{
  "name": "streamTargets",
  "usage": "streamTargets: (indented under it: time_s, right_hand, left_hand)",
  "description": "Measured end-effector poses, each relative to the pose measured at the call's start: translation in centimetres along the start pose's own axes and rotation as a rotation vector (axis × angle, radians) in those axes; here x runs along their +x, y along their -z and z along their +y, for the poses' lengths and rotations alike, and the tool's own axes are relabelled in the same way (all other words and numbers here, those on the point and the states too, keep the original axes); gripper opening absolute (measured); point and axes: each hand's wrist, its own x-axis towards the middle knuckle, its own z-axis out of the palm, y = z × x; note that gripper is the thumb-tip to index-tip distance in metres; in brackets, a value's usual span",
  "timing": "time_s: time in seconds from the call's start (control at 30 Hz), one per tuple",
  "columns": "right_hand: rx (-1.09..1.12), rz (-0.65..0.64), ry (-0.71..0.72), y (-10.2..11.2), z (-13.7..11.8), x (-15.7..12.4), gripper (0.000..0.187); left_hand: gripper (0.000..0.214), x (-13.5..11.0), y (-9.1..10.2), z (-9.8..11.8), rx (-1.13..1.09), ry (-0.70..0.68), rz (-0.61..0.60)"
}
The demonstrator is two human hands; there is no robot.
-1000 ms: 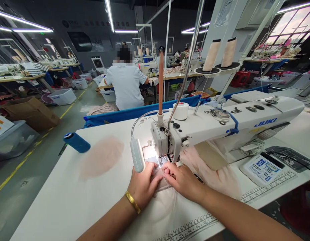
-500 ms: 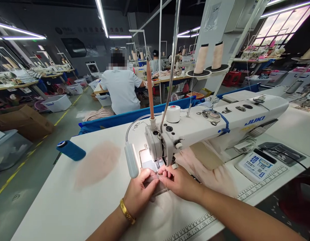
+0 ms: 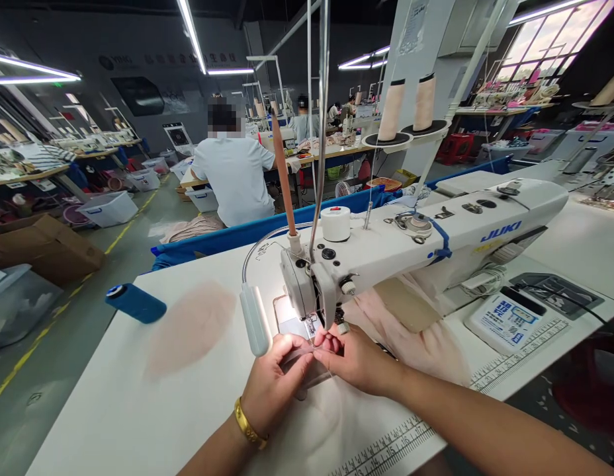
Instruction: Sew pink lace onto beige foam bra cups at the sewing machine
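Just in front of the presser foot (image 3: 311, 324) of a white sewing machine (image 3: 386, 254), both my hands pinch a sheer, pale fabric (image 3: 319, 410). My left hand (image 3: 277, 373), with a gold bangle on the wrist, grips its edge between thumb and fingers. Close beside it, my right hand (image 3: 359, 360) is closed on the same edge, the two thumb tips nearly touching. More of the thin fabric hangs toward the table's front edge. The fingers hide part of the edge and the needle area.
A grey lamp (image 3: 256, 320) hangs left of the needle. Further left lie a sheer beige fabric piece (image 3: 192, 330) and a blue thread cone (image 3: 135, 304). Beige fabric (image 3: 426, 354) lies under the machine arm, near a white box (image 3: 505, 324). Ahead, a person (image 3: 232, 175) sits facing away.
The camera view has shifted slightly, so the machine and room appear a little to the left. My hands keep their pinch on the fabric at nearly the same spot.
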Motion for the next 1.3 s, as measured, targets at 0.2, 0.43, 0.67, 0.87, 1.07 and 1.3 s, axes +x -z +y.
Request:
streamTargets:
  time_s: [0.2,0.43,0.67,0.87,1.07,1.3]
  right_hand:
    - [0.0,-0.005,0.019,-0.1,0.8,0.0,0.014]
    - [0.062,-0.027,0.026,0.0,0.4,0.0,0.006]
    - [0.042,-0.025,0.051,0.2,-0.5,-0.1,0.006]
    - [0.045,-0.015,0.061,0.2,-0.7,-0.3,0.007]
    - [0.006,-0.016,0.095,0.2,-0.5,-0.3,0.003]
    - [-0.036,0.0,0.131,0.1,-0.3,-0.4,0.006]
  left_hand:
    - [0.021,0.0,0.1,0.5,0.025,-0.044,0.062]
    - [0.019,0.1,0.0,0.4,0.028,-0.073,0.07]
    - [0.021,0.0,-0.1,0.4,0.018,-0.041,0.046]
    - [0.029,-0.1,-0.1,0.4,-0.064,0.042,-0.041]
    - [0.025,0.1,0.0,0.8,-0.019,-0.03,-0.028]
    - [0.029,0.0,0.0,0.7,-0.046,0.002,-0.042]
